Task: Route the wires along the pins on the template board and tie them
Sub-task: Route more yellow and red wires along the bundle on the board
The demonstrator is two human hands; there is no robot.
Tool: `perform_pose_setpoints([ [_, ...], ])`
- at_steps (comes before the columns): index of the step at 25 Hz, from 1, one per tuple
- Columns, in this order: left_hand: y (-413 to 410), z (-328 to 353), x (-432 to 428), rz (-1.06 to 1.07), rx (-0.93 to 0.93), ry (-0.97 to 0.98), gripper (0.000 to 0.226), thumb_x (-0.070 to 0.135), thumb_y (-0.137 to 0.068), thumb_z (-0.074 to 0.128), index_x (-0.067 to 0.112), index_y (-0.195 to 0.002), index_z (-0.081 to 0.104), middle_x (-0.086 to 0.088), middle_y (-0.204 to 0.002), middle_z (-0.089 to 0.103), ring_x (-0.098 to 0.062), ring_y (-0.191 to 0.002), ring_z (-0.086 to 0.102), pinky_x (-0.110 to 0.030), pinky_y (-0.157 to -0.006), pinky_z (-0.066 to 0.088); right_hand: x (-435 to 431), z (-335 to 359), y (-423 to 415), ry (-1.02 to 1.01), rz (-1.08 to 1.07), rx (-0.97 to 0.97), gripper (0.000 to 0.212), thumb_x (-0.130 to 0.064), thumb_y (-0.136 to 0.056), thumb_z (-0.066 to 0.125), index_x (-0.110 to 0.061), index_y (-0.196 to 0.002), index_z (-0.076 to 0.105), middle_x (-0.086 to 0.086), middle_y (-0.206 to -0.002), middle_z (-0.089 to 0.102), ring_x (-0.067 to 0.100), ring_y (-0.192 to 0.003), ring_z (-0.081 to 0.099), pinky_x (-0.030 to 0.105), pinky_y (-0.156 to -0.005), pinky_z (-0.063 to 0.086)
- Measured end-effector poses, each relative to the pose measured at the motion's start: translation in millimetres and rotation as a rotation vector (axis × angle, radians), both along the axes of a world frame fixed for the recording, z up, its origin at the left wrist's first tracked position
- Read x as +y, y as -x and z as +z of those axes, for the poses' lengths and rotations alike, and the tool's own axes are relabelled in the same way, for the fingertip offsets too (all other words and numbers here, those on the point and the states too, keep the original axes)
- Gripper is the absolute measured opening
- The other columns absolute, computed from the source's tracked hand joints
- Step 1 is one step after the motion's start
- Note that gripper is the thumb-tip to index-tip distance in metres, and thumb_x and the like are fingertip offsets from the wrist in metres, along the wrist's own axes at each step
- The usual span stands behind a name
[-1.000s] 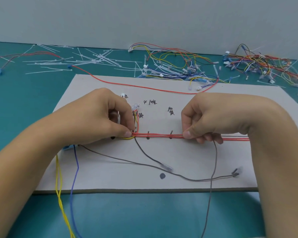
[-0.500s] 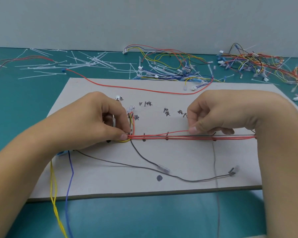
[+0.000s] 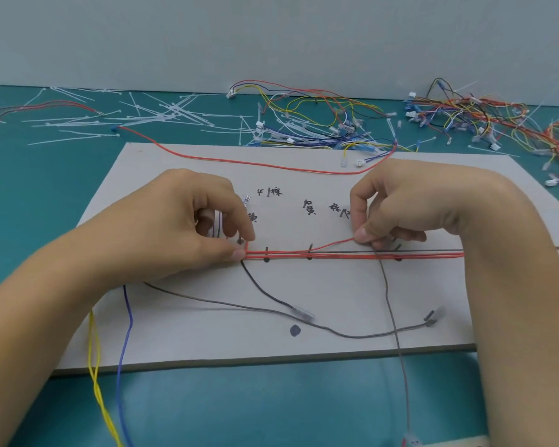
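Risk first: red strand (image 3: 333, 245) pinched by right hand (image 3: 410, 211) lifts off the red bundle (image 3: 288, 253) just past the middle pin (image 3: 310, 248). Pull too hard and I'd guess it hops off the pin row or drags the bundle out of the left pinch. Loose grey wire (image 3: 389, 301) crosses under the right hand and could snag. Left hand (image 3: 188, 227): thumb and forefinger pinched on the bundle's left end where it bends up, other fingers curled. Right hand: thumb and forefinger tips closed on the one strand, just above the bundle, other fingers tucked under. Bundle lies straight across the board (image 3: 207, 337) along the pins, between both hands, running on under the right wrist. No tie on it that I can see.
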State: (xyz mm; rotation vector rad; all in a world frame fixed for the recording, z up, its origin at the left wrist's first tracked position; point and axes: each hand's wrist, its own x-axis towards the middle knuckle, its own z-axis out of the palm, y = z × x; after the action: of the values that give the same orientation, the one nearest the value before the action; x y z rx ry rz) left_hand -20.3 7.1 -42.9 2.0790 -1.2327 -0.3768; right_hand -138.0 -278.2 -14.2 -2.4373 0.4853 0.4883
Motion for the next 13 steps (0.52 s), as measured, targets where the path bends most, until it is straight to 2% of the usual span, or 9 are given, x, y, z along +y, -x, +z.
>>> perform_pose_setpoints([
  [2, 3.3, -1.1, -3.9, -0.034, -0.001, 0.006, 0.025, 0.016, -0.077, 0.088, 0.039, -0.082, 0.080, 0.011, -0.081, 0.068, -0.018, -0.064, 0.055, -0.024, -0.059, 0.047, -0.3, -2.8, -1.4, -0.021, -0.041, -0.026, 0.011, -0.010, -0.080, 0.083, -0.010, -0.073, 0.075, 0.013, -0.067, 0.075, 0.013, -0.042, 0.052, 0.023, -0.042, 0.043],
  [5, 7.3, -2.3, -9.7, -0.055, -0.022, 0.016, 0.026, 0.011, -0.080, 0.086, 0.036, -0.082, 0.082, 0.009, -0.084, 0.069, -0.022, -0.068, 0.057, -0.037, -0.064, 0.049, -2.1, -4.8, -3.4, -0.042, -0.062, -0.046, 0.010, -0.009, -0.081, 0.084, -0.007, -0.074, 0.076, 0.013, -0.067, 0.075, 0.013, -0.046, 0.057, 0.024, -0.043, 0.048],
  [10, 11.8, -4.3, -12.6, -0.035, -0.076, 0.014, 0.023, 0.011, -0.081, 0.083, 0.033, -0.080, 0.078, 0.010, -0.084, 0.070, -0.020, -0.071, 0.058, -0.038, -0.066, 0.051, -5.6, -8.8, -3.5, -0.099, -0.083, -0.129, 0.010, -0.008, -0.085, 0.081, -0.004, -0.077, 0.076, 0.015, -0.068, 0.075, 0.023, -0.055, 0.072, 0.024, -0.045, 0.054],
  [13, 12.0, -5.5, -12.2, -0.022, -0.072, 0.012, 0.021, 0.013, -0.083, 0.082, 0.033, -0.081, 0.076, 0.010, -0.083, 0.070, -0.020, -0.071, 0.057, -0.038, -0.066, 0.051, -7.7, -11.2, -3.7, -0.129, -0.093, -0.160, 0.018, -0.016, -0.088, 0.079, -0.002, -0.077, 0.074, 0.017, -0.067, 0.074, 0.028, -0.055, 0.073, 0.026, -0.046, 0.055],
])
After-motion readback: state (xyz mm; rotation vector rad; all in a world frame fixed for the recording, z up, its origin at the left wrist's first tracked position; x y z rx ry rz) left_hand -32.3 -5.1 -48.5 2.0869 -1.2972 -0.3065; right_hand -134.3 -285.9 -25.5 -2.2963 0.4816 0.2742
